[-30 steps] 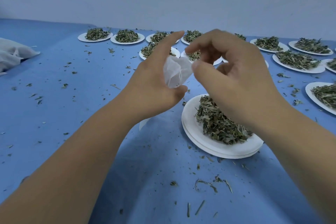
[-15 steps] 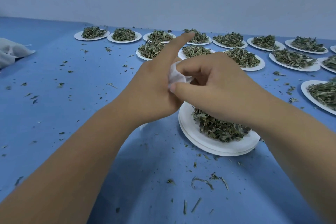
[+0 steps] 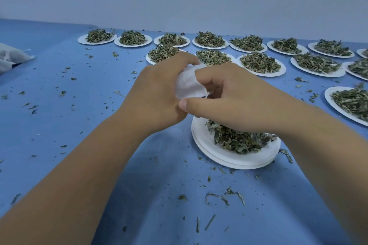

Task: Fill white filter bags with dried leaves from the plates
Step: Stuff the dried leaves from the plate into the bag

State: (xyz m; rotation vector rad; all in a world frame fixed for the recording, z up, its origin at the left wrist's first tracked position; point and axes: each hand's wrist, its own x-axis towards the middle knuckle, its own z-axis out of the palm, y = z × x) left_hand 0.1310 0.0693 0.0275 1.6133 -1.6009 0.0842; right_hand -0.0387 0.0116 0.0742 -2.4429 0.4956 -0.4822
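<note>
White filter bag (image 3: 189,85) sits crumpled between both hands, held up over the blue table (image 3: 59,125). At the far left edge lies a grey cloth bundle (image 3: 12,57). The left hand (image 3: 159,93) curls its fingers round the bag's left side. The right hand (image 3: 235,97) pinches its right side, thumb stretched toward the left palm. Whether the bag's mouth is open I cannot tell. Below the right wrist a stack of white plates (image 3: 202,135) carries a heap of dried leaves (image 3: 239,141). More heaped plates (image 3: 262,74) run along the back and off right, and leaf scraps (image 3: 217,198) dot the table.
</note>
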